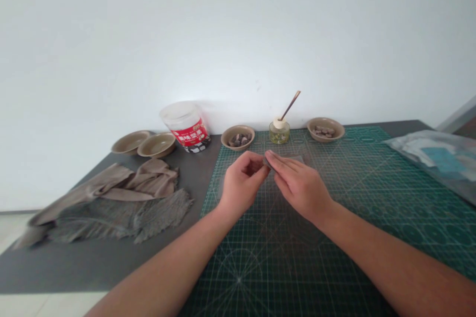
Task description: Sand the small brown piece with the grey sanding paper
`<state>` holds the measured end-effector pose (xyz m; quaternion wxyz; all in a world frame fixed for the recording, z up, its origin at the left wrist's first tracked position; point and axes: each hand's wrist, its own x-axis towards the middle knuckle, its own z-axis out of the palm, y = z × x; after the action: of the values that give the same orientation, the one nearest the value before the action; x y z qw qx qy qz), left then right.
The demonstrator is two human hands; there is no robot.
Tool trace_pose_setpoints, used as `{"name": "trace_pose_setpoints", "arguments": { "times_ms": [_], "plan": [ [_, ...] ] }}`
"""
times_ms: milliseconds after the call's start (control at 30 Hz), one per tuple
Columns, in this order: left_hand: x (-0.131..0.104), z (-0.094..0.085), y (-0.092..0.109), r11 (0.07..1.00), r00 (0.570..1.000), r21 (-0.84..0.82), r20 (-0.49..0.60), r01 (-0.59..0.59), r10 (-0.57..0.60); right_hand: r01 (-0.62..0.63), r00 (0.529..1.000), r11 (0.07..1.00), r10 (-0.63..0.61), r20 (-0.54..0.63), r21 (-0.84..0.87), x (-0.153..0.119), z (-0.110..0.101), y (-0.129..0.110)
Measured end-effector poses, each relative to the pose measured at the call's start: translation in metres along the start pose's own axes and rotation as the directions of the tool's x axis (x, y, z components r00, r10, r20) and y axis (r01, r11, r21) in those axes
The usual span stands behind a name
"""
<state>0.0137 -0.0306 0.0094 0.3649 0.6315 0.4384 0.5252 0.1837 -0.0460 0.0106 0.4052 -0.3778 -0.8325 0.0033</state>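
Note:
My left hand [243,178] and my right hand [303,185] meet at the fingertips above the green cutting mat [241,257]. Thumb and fingers of the left hand are pinched together. The right hand's fingers lie close together and point toward the left fingertips. A small dark grey piece [266,161] shows between the two hands; most of it is covered by the fingers, and its kind cannot be made out. Just beyond the right fingers there is a greyish patch [298,158], partly hidden and too faint to name.
Behind the hands stand a bowl of stones [238,147], a glass bottle [279,133] with a stick and another stone bowl [326,138]. To the left are a red-labelled plastic tub [191,134], two bowls [156,148] and crumpled cloths [122,198]. A clear plastic bag [439,158] lies right.

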Motion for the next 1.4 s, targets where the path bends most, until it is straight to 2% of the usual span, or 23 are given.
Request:
{"name": "trace_pose_setpoints", "arguments": {
  "times_ms": [100,433,567,667,733,800,900,1000,1100,1267,1400],
  "plan": [
    [0.0,0.001,0.0,0.999,1.0,-0.029,-0.009,0.014,-0.014,-0.042,0.999,0.999,0.042,-0.015,0.002,0.0,0.0,-0.001],
    [0.001,0.001,0.002,0.997,1.0,-0.068,0.006,0.026,-0.026,-0.045,0.999,0.999,0.045,-0.002,0.015,-0.002,0.004,-0.001],
    [0.001,0.001,0.003,0.987,0.997,-0.152,0.066,0.051,-0.041,-0.239,0.971,0.971,0.239,0.007,0.009,-0.002,0.005,0.008],
    [0.002,0.002,0.002,0.969,0.996,-0.238,0.072,0.064,-0.048,-0.368,0.925,0.927,0.373,-0.079,0.071,-0.001,0.004,0.011],
    [0.003,0.003,0.001,0.968,0.997,-0.244,0.056,0.061,-0.049,-0.385,0.904,0.912,0.403,-0.144,0.141,0.0,0.002,0.009],
    [0.003,0.004,0.001,0.968,0.997,-0.241,0.059,0.066,-0.053,-0.345,0.909,0.919,0.378,-0.177,0.19,0.0,-0.001,0.005],
    [0.003,0.004,0.0,0.966,0.993,-0.24,0.09,0.096,-0.076,-0.233,0.949,0.956,0.263,-0.174,0.177,-0.001,-0.005,-0.001],
    [0.001,0.001,-0.002,0.995,0.995,-0.076,0.073,0.066,-0.061,-0.107,0.987,0.989,0.118,-0.107,0.104,-0.004,-0.005,-0.004],
    [0.0,-0.003,-0.004,0.997,1.0,0.083,0.028,0.004,-0.006,-0.013,0.999,0.999,0.015,-0.037,0.036,-0.006,-0.002,-0.004],
    [0.001,-0.002,-0.003,0.999,0.999,0.018,0.034,0.042,-0.043,-0.022,1.0,0.999,0.023,0.018,-0.046,-0.006,0.001,-0.003],
    [0.001,-0.002,-0.001,0.999,0.999,0.007,0.028,0.033,-0.034,-0.031,0.999,0.999,0.031,0.016,-0.035,-0.006,0.0,-0.004]
  ]
}}
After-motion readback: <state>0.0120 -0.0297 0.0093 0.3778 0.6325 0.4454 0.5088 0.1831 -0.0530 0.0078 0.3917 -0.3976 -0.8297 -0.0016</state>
